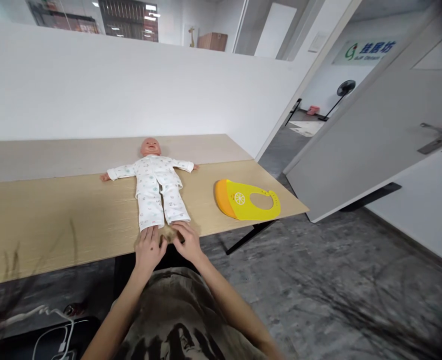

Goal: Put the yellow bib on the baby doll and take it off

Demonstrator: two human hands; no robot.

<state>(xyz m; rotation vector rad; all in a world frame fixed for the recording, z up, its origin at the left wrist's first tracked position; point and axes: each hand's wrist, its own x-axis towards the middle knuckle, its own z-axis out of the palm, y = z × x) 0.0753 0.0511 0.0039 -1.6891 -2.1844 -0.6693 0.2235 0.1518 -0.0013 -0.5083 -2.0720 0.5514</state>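
Observation:
A baby doll lies on its back on the table with its arms spread, its head toward the wall. It wears a white printed long-sleeved top and matching trousers. At the near end of the doll's left-side trouser leg rests my left hand, fingers stretched forward onto the cuff and thumb apart. My right hand lies at the other cuff, fingers extended and slightly bent, thumb held away. The doll's feet are hidden by my hands. I see nothing lifted off the table.
To the right on the wooden table lies a yellow bib with an orange pocket. A white wall stands behind the table. A grey door is ajar at right. White cables lie at lower left.

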